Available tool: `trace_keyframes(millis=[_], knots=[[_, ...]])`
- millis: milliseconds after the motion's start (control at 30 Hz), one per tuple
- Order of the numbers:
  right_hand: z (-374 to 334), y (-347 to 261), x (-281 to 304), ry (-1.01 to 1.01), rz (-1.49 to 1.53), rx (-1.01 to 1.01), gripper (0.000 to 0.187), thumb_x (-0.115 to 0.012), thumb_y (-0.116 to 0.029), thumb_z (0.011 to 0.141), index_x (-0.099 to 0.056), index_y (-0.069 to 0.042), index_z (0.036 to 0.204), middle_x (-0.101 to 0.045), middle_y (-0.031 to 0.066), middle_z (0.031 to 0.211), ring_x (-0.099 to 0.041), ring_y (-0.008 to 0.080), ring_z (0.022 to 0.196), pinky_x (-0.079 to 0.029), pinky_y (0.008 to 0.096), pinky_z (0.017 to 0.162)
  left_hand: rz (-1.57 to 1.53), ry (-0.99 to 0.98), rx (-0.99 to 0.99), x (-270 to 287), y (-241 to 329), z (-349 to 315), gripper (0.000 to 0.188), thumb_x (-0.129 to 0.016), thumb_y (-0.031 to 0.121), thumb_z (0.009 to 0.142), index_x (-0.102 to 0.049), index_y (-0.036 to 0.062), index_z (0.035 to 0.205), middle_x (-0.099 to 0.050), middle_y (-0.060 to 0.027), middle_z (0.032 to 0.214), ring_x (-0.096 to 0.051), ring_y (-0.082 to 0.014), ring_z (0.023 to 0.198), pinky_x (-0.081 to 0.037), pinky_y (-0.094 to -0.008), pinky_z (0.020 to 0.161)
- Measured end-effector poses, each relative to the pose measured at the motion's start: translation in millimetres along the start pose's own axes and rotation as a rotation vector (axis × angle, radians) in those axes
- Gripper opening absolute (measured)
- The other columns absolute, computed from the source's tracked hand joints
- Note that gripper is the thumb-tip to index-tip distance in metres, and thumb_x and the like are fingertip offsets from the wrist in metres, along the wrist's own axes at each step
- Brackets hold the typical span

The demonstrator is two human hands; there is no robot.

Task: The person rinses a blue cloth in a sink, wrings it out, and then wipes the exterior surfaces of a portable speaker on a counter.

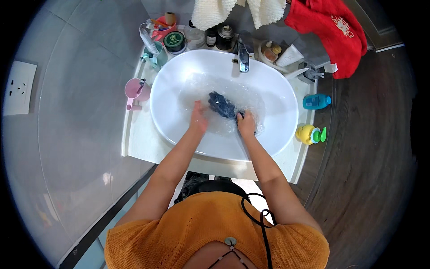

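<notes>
A white oval sink [162, 96] holds shallow, rippling water with some bubbles. In the middle of the water lies a bunched, wet dark blue cloth [221, 106]; its folds hide what kind of piece it is. My right hand [246, 124] is closed on the cloth's lower right end. Left of the cloth and apart from it, my left hand [198, 117] is at the water with its fingers stretched out, holding nothing. Above the far side of the sink stands a chrome faucet [243, 58].
Along the back stand a green-lidded jar [174, 41], several bottles and a white tube [290, 56]. A pink cup [136, 89] is at the left. A blue bottle [316, 101] and a yellow pump bottle [309, 134] stand right. A red towel [331, 33] hangs at the back right.
</notes>
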State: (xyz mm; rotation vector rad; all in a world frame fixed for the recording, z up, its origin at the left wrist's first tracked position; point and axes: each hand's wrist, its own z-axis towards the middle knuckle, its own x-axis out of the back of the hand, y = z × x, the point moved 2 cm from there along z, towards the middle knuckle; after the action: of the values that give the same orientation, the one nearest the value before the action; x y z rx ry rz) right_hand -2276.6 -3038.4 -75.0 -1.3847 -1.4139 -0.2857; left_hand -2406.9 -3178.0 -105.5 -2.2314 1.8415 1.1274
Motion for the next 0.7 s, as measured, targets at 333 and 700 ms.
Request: trace_keyframes(millis=[333, 700], knots=[[-56, -73, 26, -0.485, 0.810, 0.393, 0.018, -0.052, -0.013, 0.086, -0.057, -0.005, 0.102, -0.059, 0.0030, 0.092, -0.053, 0.0148, 0.088, -0.042, 0.0266, 0.078, 0.051, -0.055, 0.205, -42, 6, -22, 0.042, -0.039, 0.045, 0.089, -0.053, 0.0075, 0.103, -0.059, -0.0076, 0.087, -0.057, -0.0208, 0.073, -0.049, -0.0331, 0.067], [3, -38, 31, 0.075, 0.149, 0.354, 0.013, -0.048, -0.019, 0.088, -0.055, -0.013, 0.098, -0.061, 0.0143, 0.082, -0.059, 0.0332, 0.076, -0.046, 0.0383, 0.066, 0.176, 0.201, -0.012, -75, 16, -55, 0.025, -0.051, 0.031, 0.085, -0.051, 0.0065, 0.081, -0.048, -0.0017, 0.068, -0.050, -0.0153, 0.060, -0.043, -0.0282, 0.056]])
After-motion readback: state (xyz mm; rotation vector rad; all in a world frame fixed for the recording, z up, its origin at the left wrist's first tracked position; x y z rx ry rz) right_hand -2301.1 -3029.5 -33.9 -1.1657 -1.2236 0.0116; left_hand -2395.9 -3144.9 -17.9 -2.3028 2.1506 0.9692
